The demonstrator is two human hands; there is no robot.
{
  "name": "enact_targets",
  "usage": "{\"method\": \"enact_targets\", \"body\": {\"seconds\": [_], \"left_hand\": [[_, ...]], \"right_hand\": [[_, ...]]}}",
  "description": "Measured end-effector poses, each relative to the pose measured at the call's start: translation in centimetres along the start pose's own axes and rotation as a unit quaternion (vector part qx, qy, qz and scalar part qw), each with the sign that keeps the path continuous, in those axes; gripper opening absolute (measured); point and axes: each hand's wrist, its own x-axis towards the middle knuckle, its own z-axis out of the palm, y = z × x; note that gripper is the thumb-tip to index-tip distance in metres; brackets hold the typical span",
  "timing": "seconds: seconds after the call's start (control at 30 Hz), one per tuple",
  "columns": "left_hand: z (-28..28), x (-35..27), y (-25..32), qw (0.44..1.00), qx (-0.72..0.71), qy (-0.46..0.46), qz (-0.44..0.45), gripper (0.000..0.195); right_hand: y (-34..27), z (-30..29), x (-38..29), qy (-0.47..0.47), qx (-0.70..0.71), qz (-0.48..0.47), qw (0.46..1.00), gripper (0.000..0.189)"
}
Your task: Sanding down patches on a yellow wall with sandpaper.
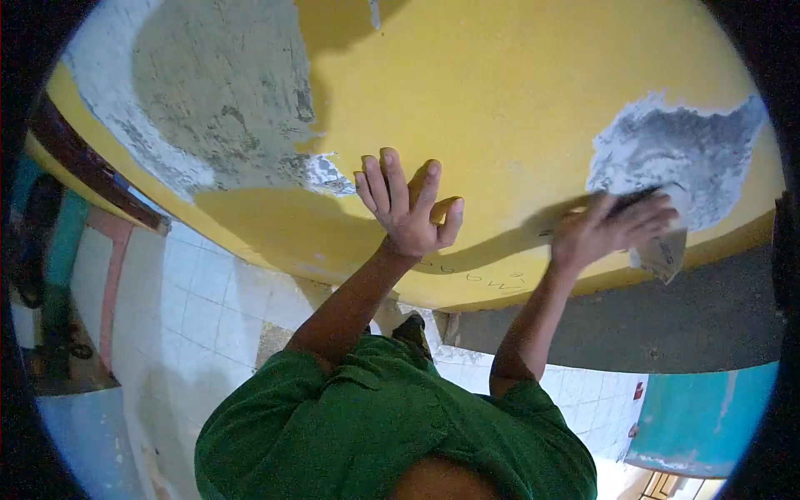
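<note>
A yellow painted wall [500, 94] stands before me. My left hand [409, 215] rests on it, fingers spread and holding nothing. Under my right hand [600, 231] is a sheet of what looks like sandpaper [664, 255], pressed to the lower left of a bare patch [700, 147]. This patch is grey and white, with ragged paint edges. A loose corner of the sheet, printed on its back, hangs below my fingers. Further left, a larger stripped patch [212, 81] shows grey-green plaster with a white border.
Handwriting [494, 281] marks the lower wall. White floor tiles [200, 312] lie below, and a dark grey surface [625, 331] runs along the right. A turquoise surface [706, 419] is at lower right. Dark objects [47, 250] at far left are unclear.
</note>
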Motion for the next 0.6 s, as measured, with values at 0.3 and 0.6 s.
{"method": "enact_targets", "body": {"seconds": [0.3,0.6], "left_hand": [[0.6,-0.5,0.0,0.999,-0.016,0.04,-0.004,0.057],[-0.1,-0.5,-0.4,1.0,0.0,0.02,0.019,0.062]], "right_hand": [[2.8,-1.2,1.8,0.034,0.031,0.115,0.992,0.08],[-3.0,-0.1,-4.8,-0.065,0.045,-0.016,0.997,0.082]]}}
